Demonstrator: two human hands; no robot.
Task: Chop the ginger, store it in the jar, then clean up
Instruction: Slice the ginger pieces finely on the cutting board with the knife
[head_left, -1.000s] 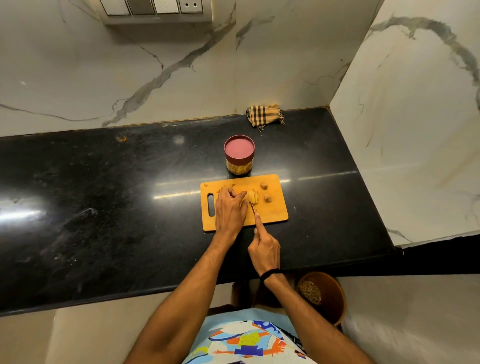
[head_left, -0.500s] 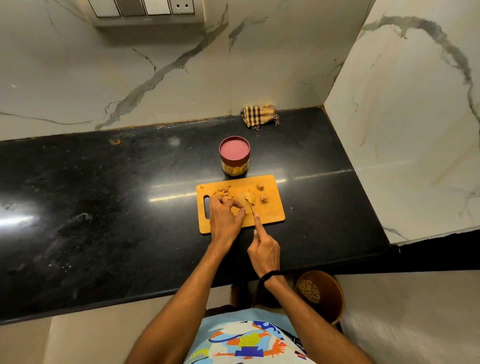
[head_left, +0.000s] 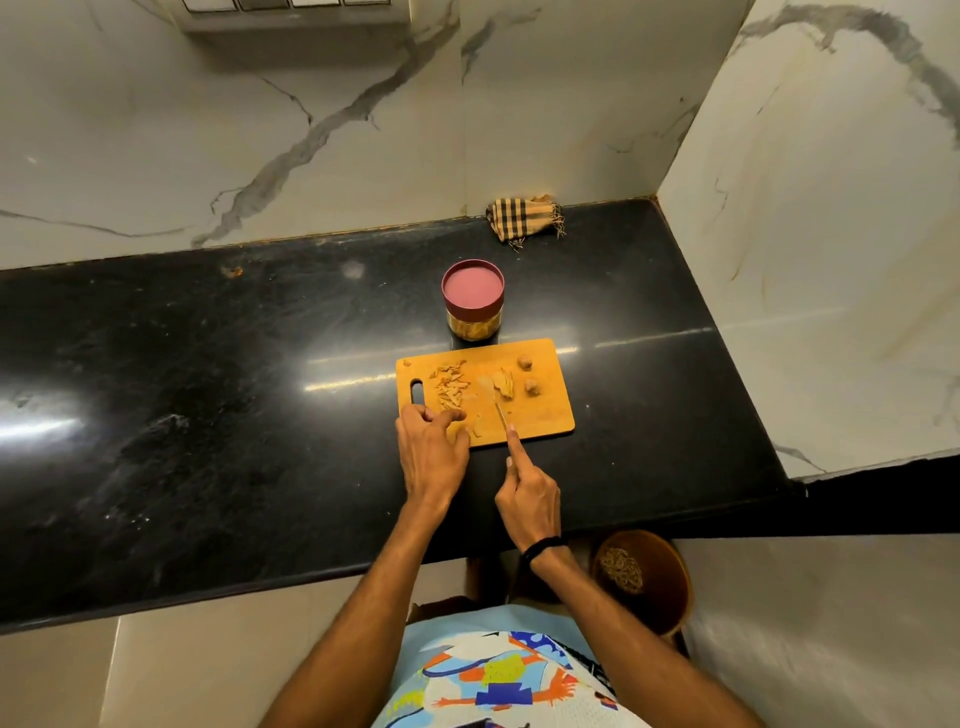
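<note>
Jar (head_left: 472, 306): red lid on, yellowish bits inside. Bin (head_left: 670, 587) below counter: brownish scraps. R hand (head_left: 530, 499) grips knife (head_left: 500, 413); L hand (head_left: 434, 452) curled on board (head_left: 545, 415), hold unclear.

The countertop (head_left: 208, 389) is seen as black polished stone, glossy enough that streaks of light are mirrored in it. The wall (head_left: 260, 130) is faced with smooth, grey-veined marble of a soft sheen. The cutting board (head_left: 540, 410) is shown matt and may be wood, though the grain cannot be made out. The jar (head_left: 475, 327) is clear-walled and capped with a matt dark red lid (head_left: 472, 288). The cloth (head_left: 522, 218) is woven, checked and frayed at the fringe. The ginger (head_left: 504, 384) is shown dry and fibrous. A dull shine is given off by the thin blade of the knife (head_left: 500, 414).
</note>
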